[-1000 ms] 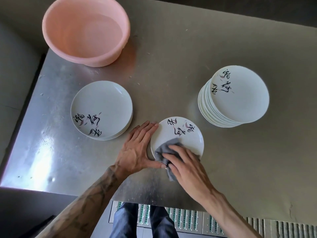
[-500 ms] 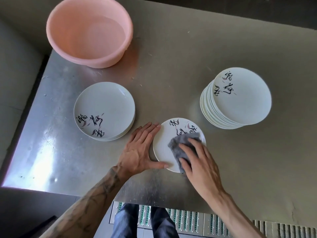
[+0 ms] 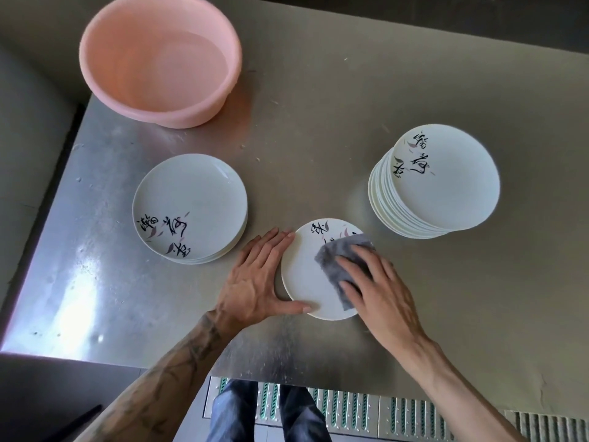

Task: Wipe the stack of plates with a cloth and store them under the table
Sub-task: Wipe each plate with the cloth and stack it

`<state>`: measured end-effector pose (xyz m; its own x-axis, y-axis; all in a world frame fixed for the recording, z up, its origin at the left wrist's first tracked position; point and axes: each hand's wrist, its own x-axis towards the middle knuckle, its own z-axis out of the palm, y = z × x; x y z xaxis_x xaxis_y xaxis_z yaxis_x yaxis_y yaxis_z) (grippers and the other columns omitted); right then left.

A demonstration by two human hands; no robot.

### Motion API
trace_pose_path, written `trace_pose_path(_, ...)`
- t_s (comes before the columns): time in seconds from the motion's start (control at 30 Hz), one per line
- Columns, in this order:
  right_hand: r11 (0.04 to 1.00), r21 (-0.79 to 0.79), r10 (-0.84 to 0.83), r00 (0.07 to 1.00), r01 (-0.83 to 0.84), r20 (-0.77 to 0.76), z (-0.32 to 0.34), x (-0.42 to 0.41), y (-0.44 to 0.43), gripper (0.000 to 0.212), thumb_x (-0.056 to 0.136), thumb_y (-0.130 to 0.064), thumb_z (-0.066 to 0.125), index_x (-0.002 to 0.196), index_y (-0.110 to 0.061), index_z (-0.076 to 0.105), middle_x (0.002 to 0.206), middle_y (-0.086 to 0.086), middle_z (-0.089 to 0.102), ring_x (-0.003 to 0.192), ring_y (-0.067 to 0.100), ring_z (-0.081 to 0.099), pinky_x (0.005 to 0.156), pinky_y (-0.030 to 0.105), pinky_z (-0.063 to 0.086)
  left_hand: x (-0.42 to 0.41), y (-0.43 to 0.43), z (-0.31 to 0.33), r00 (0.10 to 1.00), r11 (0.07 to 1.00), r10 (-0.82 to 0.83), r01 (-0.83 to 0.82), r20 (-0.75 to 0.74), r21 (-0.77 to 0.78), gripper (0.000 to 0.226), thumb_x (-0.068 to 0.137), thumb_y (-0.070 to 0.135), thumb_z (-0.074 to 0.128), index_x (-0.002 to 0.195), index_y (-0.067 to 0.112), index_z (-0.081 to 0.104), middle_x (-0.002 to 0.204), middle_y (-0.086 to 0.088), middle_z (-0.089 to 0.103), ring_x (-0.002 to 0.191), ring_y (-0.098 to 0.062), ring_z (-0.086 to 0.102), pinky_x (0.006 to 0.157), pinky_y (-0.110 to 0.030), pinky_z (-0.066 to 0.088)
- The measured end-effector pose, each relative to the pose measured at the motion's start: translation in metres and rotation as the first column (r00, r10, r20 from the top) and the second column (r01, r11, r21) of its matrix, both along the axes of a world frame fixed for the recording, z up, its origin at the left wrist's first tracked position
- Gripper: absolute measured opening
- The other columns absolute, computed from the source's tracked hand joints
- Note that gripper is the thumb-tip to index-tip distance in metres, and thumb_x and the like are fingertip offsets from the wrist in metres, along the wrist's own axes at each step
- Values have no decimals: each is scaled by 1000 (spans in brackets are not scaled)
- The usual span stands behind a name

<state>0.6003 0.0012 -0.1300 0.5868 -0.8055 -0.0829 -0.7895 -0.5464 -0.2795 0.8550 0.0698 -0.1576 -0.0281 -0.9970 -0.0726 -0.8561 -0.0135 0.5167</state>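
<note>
Slid rightward since a second ago, the grey cloth covers the small white painted plate's far right part. On the steel surface, left to right: pink plastic basin, low stack of white plates, left hand flat against the plate's rim, right hand pressing the cloth with straight fingers, tall stack of white plates.

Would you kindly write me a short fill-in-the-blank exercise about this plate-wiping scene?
1. The right hand presses a ____ cloth onto the single plate.
2. The left hand steadies that plate's ____ edge.
3. The basin is ____ in colour.
4. The taller stack stands to the plate's ____.
Missing words: grey; left; pink; right.
</note>
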Motion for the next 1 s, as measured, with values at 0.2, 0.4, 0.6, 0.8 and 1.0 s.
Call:
trace_pose_path(0.2, 995, 95, -42, 996, 34, 81, 6, 10, 50, 38, 100, -37, 56, 135, -24, 62, 149, -4, 47, 132, 17, 48, 110, 36, 44, 0, 0, -1, 1000, 1000, -2, 2, 18, 7, 132, 63, 100, 57, 161, 16, 29, 168, 5, 28, 157, -12, 18, 127, -44, 20)
trace_pose_path(0.4, 993, 73, -99, 993, 94, 62, -2, 39, 6, 44, 97, -30, 65, 141, -24, 60, 154, 3, 45, 137, 26, 48, 109, 41, 47, -1, 0, 2, 1000, 1000, -5, 5, 7, 13, 130, 64, 97, 61, 160, 15, 31, 167, 4, 29, 157, -12, 18, 128, -41, 18)
trace_pose_path(0.6, 992, 83, 86, 992, -94, 95, -7, 58, -8, 42, 97, -28, 59, 139, -25, 59, 152, -2, 44, 138, 21, 44, 116, 36, 34, -2, 0, 2, 999, 1000, 30, -30, -20, 6, 129, 63, 91, 69, 157, 9, 35, 162, -1, 38, 155, -12, 23, 128, -36, 17)
trace_pose_path(0.8, 985, -40, -162, 981, 167, 107, -2, 6, -6, 38, 96, -20, 66, 134, -16, 65, 148, 3, 52, 133, 26, 51, 108, 40, 46, -2, 1, 2, 999, 999, 35, -34, -9, 28, 128, 65, 94, 64, 158, 12, 32, 164, 1, 35, 153, -3, 16, 128, -29, 6)
trace_pose_path(1.0, 894, 91, -445, 842, 439, 306, -3, 1, 45, 27, 92, -8, 71, 119, -12, 74, 135, 5, 56, 122, 29, 55, 105, 40, 48, 1, 1, 3, 997, 997, -65, 63, 35, 50, 140, 60, 100, 58, 163, 12, 22, 169, 1, 24, 158, -14, 13, 130, -43, 11)
